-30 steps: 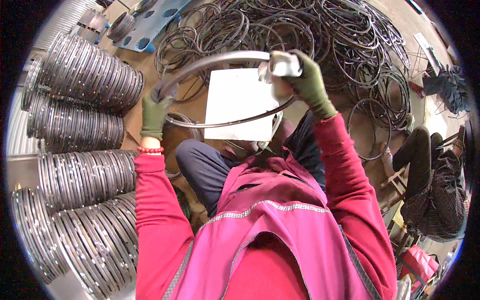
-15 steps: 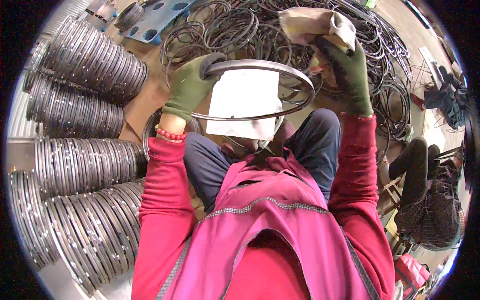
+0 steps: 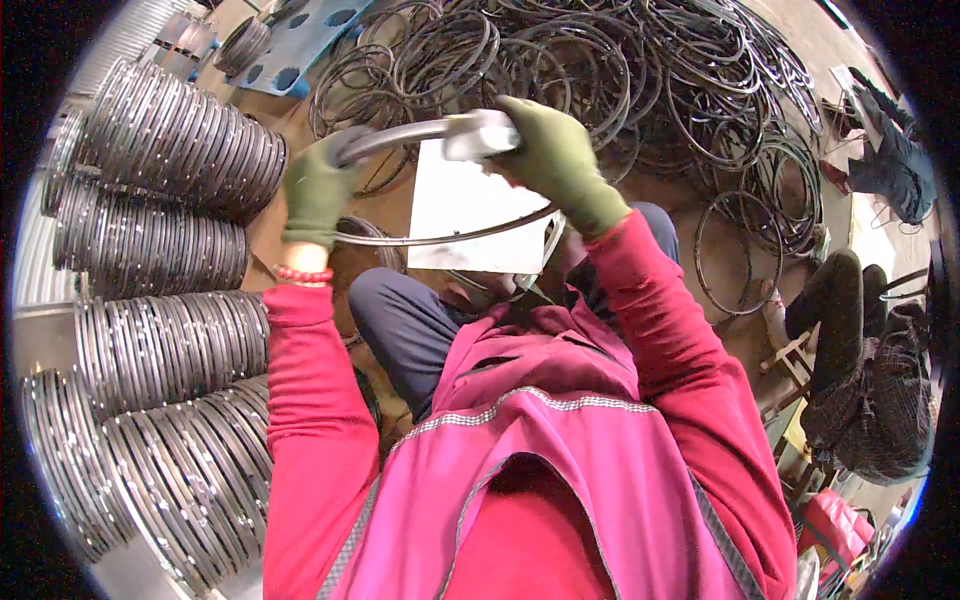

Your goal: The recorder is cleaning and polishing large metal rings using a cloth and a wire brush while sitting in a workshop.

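My left hand (image 3: 318,195), in an olive-green work glove with a dark palm, is closed round the left side of a dark metal wheel rim (image 3: 440,239). The rim is held up in front of my knees. My right hand (image 3: 562,165), gloved alike, presses a pale cloth (image 3: 470,137) over the rim's far edge; motion blurs the cloth. Below and partly behind the rim, a white sheet (image 3: 455,190) hangs between my knees. The right glove hides the rim's right side.
Stacks of rims (image 3: 175,345) line the left side. A tangled heap of loose dark hoops (image 3: 700,75) covers the floor ahead and right. A blue pallet (image 3: 300,45) lies at the far left. Another person (image 3: 850,340) sits at the right edge, near dark clothing (image 3: 890,170).
My right hand has come down and leftward, bringing the cloth from above the hoop heap onto the rim. My left hand and the rim have shifted left.
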